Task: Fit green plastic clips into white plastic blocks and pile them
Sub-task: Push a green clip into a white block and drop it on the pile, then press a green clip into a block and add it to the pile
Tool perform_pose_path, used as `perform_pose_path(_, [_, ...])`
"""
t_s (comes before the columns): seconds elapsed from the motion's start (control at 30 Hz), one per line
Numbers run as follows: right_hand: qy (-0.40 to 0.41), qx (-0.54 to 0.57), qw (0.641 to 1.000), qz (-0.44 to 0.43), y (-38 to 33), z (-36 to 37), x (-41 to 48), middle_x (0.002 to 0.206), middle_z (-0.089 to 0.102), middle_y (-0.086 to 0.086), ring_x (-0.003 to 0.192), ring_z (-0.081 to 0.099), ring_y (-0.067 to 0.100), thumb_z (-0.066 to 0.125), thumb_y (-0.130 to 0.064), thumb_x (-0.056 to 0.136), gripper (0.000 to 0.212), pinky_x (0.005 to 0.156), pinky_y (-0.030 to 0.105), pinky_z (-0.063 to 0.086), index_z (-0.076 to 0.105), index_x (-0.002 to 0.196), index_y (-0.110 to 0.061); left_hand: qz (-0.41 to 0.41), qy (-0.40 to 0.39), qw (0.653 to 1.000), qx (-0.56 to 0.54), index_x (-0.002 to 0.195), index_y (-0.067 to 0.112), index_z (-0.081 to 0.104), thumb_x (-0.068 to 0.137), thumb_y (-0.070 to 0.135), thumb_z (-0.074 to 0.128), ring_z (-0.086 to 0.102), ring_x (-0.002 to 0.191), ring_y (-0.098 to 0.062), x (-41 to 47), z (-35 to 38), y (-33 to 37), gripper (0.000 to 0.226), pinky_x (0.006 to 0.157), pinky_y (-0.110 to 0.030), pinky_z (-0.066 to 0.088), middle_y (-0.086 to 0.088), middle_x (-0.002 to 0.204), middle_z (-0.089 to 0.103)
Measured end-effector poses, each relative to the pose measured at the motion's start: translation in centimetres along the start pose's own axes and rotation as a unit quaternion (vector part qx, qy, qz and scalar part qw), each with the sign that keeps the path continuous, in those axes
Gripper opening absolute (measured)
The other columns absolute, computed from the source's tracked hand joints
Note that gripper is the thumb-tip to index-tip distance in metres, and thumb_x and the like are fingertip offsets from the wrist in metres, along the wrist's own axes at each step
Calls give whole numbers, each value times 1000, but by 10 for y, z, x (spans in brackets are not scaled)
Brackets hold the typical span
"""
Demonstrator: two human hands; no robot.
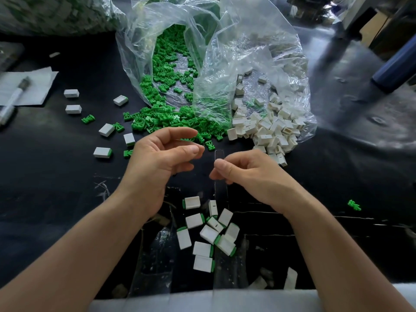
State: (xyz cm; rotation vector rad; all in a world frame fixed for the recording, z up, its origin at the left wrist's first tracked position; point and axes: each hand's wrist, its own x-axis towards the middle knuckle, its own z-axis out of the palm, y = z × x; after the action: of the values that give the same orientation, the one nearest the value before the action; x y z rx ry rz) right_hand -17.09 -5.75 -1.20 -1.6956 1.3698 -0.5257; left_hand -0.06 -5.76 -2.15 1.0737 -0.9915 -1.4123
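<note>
Green clips (171,118) spill from a clear plastic bag (139,41) onto the black table. To their right, white blocks (270,129) lie heaped in a second clear bag (281,52). Near the table's front edge is a loose pile of white blocks with green clips fitted (209,235). My left hand (162,154) hovers just in front of the green clips, fingers loosely curled, holding nothing. Beside it, my right hand (245,170) hangs above the table with fingers curled inward and thumb on the forefinger; nothing shows in it.
Several fitted blocks (102,152) and stray clips lie scattered at the left. Farther left a marker (13,97) rests on white paper. One lone clip (354,205) lies at the right. A full bag (56,14) sits at the back left, a dark blue cylinder (394,73) at the back right.
</note>
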Motion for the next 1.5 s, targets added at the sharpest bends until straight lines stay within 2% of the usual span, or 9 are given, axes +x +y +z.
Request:
perform_pose_path(0.13, [127,-102,987,-6,10,-5,6,78,64,-2,77,57,11,61,-31,86,15,74,24,45,72,84,-20,-6,2,1000,15,84,19,66,76,-1,62,68,67,-8,1,0,-1,22,55,-15,52,1,67,72])
perform_pose_path(0.33, [238,-303,922,37,26,-23,14,118,53,5,116,41,22,56,-13,90,29,97,26,29,62,117,-18,-11,8,1000,20,84,18,65,81,-4,58,68,67,-7,0,1,-1,23,54,-15,51,2,67,72])
perform_pose_path(0.6, [220,-340,912,70,33,-23,22,116,49,9,114,39,25,54,-16,91,25,97,32,31,63,114,-18,-18,16,999,22,84,18,65,82,-3,58,68,66,-7,1,0,-1,22,53,-15,51,3,67,71])
perform_pose_path(0.8, [233,-178,952,-82,15,-6,14,93,54,-4,96,50,14,63,-16,86,17,87,23,36,68,102,-13,-49,-5,997,64,84,19,65,81,-1,63,68,67,-9,-1,4,-3,20,55,-18,52,2,76,71])
perform_pose_path(0.93, [190,-154,951,-188,5,16,11,94,64,8,91,54,18,66,-9,81,19,82,23,40,70,99,-5,-59,-26,994,91,91,17,64,80,6,67,66,68,-8,-3,8,-4,16,55,-19,52,2,81,69])
perform_pose_path(1.17, [143,-97,953,-250,6,22,10,92,63,1,77,52,0,72,-10,74,27,73,8,42,68,100,-3,-46,-23,994,94,84,13,64,79,-3,64,64,59,-6,-4,7,-3,17,54,-17,53,1,67,69])
perform_pose_path(1.33, [186,-117,959,-181,10,13,16,107,65,7,99,57,15,58,-16,88,28,86,15,39,65,113,-6,-44,22,997,55,86,11,62,79,-12,61,66,63,-11,-2,6,-2,24,58,-20,55,-8,77,63])
perform_pose_path(1.4, [171,-181,955,-161,13,15,20,122,60,7,117,48,20,54,-15,92,35,97,21,30,56,126,-10,-46,24,997,54,85,11,62,79,-15,57,66,64,-12,-2,6,-1,28,58,-20,55,-10,78,62])
perform_pose_path(1.5, [100,-280,945,-136,18,18,25,143,42,-3,136,27,12,42,-24,97,47,109,29,18,32,143,-21,-50,25,997,52,86,11,62,79,-17,56,67,63,-11,-2,6,-1,29,57,-20,55,-9,76,62])
